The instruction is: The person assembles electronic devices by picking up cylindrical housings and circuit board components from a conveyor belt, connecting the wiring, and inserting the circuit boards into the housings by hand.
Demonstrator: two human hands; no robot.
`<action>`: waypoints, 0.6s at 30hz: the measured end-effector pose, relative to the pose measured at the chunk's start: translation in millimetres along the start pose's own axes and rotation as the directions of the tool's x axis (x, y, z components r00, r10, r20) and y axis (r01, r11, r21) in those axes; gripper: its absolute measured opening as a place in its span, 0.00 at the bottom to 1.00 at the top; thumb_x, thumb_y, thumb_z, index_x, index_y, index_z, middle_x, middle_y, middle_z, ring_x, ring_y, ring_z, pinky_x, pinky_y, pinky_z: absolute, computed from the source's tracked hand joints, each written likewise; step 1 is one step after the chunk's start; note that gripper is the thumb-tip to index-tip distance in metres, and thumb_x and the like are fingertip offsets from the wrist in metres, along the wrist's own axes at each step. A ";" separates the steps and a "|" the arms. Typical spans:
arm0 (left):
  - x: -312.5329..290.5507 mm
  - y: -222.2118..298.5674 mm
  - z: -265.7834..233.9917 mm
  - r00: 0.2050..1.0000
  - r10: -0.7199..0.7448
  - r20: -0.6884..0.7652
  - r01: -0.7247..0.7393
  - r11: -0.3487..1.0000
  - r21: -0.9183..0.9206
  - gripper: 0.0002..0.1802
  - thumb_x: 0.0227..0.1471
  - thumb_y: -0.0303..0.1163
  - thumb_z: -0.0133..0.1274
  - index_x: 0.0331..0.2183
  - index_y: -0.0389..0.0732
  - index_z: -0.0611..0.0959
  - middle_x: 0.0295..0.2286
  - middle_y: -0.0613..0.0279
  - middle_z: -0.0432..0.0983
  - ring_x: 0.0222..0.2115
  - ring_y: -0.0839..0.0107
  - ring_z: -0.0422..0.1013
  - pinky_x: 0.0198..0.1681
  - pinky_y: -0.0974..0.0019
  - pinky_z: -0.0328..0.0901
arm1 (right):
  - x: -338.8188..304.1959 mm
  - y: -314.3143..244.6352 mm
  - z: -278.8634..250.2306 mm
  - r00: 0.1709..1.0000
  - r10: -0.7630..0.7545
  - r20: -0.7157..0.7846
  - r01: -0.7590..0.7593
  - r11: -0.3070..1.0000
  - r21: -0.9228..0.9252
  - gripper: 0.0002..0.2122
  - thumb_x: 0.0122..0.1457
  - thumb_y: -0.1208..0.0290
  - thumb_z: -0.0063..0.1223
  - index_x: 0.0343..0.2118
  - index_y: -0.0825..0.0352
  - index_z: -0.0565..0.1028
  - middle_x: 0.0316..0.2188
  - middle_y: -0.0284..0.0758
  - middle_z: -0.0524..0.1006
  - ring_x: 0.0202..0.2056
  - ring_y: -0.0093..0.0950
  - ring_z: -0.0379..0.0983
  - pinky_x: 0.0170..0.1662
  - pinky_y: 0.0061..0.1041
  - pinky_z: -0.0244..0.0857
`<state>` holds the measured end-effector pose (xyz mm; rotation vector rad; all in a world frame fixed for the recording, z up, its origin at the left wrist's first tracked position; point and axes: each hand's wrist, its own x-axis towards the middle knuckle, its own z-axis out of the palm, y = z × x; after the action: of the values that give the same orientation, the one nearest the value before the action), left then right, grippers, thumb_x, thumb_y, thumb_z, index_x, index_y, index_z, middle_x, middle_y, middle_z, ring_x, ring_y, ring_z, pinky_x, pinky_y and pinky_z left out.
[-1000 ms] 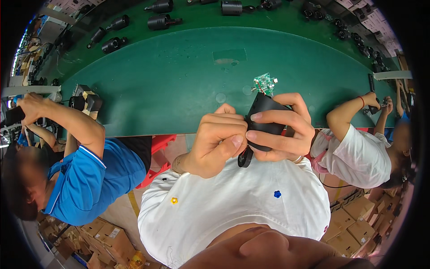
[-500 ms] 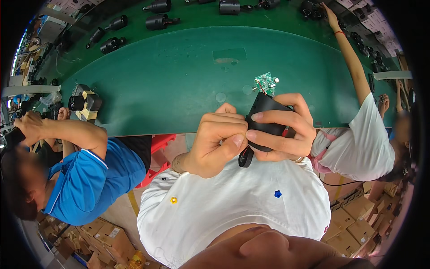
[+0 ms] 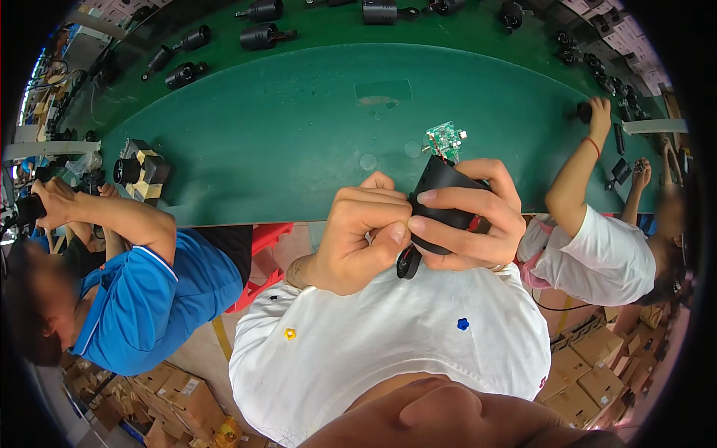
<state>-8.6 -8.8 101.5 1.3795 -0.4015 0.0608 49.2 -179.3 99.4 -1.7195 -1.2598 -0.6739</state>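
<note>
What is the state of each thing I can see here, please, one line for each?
Black housing: held off the table, gripped by both hands.
Green circuit board: sticking out of the housing's far end, exposed.
Left hand: closed, fingertips pinching at the housing's near end.
Right hand: wrapped around the housing.
Black cylindrical parts: lying on the green table, untouched.

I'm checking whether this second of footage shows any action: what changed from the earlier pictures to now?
The co-worker's raised arm came down onto the green mat. The left hand and right hand still grip the black housing with its circuit board.
</note>
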 end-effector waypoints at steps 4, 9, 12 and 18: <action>0.4 -0.5 -0.3 1.000 -0.007 -0.008 0.007 1.000 -0.009 0.14 0.43 0.30 0.43 0.10 0.45 0.64 0.09 0.69 0.60 0.14 0.73 0.46 0.34 0.68 0.48 | 0.1 0.2 0.6 1.000 0.001 0.000 -0.001 1.000 -0.004 0.16 0.34 0.70 0.62 0.32 0.54 0.83 0.36 0.32 0.79 0.31 0.31 0.67 0.31 0.24 0.68; -0.4 -3.7 -2.7 0.999 0.043 0.019 -0.042 0.997 -0.062 0.09 0.41 0.23 0.44 0.13 0.42 0.67 0.12 0.67 0.62 0.15 0.70 0.49 0.34 0.69 0.48 | -0.4 -0.9 1.3 1.000 0.009 -0.007 -0.009 1.000 -0.007 0.16 0.34 0.70 0.62 0.32 0.54 0.84 0.35 0.32 0.80 0.31 0.31 0.67 0.31 0.24 0.68; -0.3 -3.8 -3.9 0.999 0.041 0.025 -0.039 0.997 -0.068 0.10 0.41 0.23 0.44 0.13 0.42 0.68 0.12 0.67 0.62 0.15 0.70 0.49 0.34 0.69 0.48 | -0.3 -1.5 1.6 1.000 0.011 -0.008 -0.011 1.000 -0.009 0.16 0.33 0.70 0.62 0.31 0.54 0.84 0.35 0.32 0.80 0.30 0.31 0.67 0.31 0.24 0.68; -0.6 -3.7 -3.8 1.000 0.025 0.017 -0.024 0.997 -0.070 0.09 0.40 0.23 0.44 0.13 0.42 0.68 0.12 0.67 0.62 0.15 0.70 0.49 0.34 0.69 0.48 | -0.6 -1.2 3.2 1.000 0.007 -0.016 -0.007 1.000 -0.011 0.16 0.33 0.69 0.62 0.31 0.54 0.84 0.35 0.32 0.80 0.30 0.31 0.67 0.31 0.24 0.68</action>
<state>-7.3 -5.8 97.3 1.3076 -0.4322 0.0542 47.6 -176.7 97.8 -1.7235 -1.2408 -0.6907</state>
